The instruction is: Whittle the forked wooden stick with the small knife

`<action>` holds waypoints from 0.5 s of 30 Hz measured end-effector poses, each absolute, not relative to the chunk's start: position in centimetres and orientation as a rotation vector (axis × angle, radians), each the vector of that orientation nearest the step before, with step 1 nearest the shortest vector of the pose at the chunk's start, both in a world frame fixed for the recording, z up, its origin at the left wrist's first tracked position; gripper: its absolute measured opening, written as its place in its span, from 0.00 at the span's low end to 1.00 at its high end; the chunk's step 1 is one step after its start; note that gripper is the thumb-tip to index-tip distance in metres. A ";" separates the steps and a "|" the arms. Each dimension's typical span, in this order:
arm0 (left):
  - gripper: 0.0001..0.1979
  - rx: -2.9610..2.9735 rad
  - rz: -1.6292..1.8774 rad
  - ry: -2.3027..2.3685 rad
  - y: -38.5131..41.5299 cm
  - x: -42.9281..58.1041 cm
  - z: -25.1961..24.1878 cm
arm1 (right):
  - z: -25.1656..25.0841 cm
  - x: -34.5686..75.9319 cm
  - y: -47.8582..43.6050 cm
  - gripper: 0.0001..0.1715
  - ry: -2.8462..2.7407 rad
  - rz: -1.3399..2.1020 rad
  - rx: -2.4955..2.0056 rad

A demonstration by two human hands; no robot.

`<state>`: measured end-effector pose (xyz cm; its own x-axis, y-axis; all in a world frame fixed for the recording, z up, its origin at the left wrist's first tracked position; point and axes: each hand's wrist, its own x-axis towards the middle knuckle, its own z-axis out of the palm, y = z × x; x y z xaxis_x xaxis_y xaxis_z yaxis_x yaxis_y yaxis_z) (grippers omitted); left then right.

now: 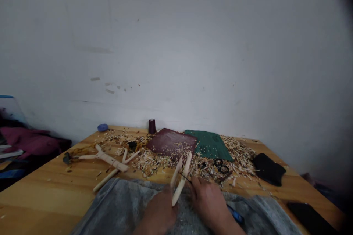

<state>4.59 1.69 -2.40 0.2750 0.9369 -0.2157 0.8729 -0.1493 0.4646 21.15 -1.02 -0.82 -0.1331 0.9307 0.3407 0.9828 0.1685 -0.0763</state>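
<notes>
L hand (159,213): lower centre of frame, fingers curled shut round base of forked wood piece (180,187), exact finger placing hidden from this angle

R hand (207,205): just right of L hand, fingers pressed together, pinching small knife (185,177) w/ thin dark blade; blade points left to the wood, touching or just beside it, can't tell which

Forked wood piece: pale, 2 prongs pointing up & away, tilted, btwn both hands, above lap

Lap: grey apron (176,214) under both hands; blue object (235,216) by R wrist, partly hidden

Table: wooden table (41,200) ahead of hands, wood shavings (154,163) scattered thick across middle

Nearest L hand: larger branching carved wood piece (110,160) on table, upper left of hands, w/ small dark lump (66,158) off its left end

Back edge: blue roll (102,127), dark red thread spool (151,126) upright

Mid table: maroon pad (171,142) right beside green mat (208,145), both partly under shavings; black scissors (220,167) on shavings

Right side: black cloth pouch (268,169), black phone (310,219) at lower right

Upper left of frame: magenta fabric (30,141) beyond table

Behind all: white wall (176,44), scuffed
</notes>
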 end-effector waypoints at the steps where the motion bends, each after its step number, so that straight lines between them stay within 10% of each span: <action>1: 0.17 2.069 0.172 1.616 1.7 4.6 -2.5 | -0.9 21.0 -1.1 0.09 -2.155 -0.227 -1.822; 15: 0.17 2.098 0.145 1.615 1.7 4.6 -2.2 | -0.6 22.3 -0.6 0.10 -2.109 -0.256 -1.911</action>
<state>4.61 1.68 -2.20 0.2958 0.9329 -0.2053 0.8815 -0.1838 0.4349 22.29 -0.55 -0.59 -0.0832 0.9422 0.3245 0.9925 0.1076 -0.0580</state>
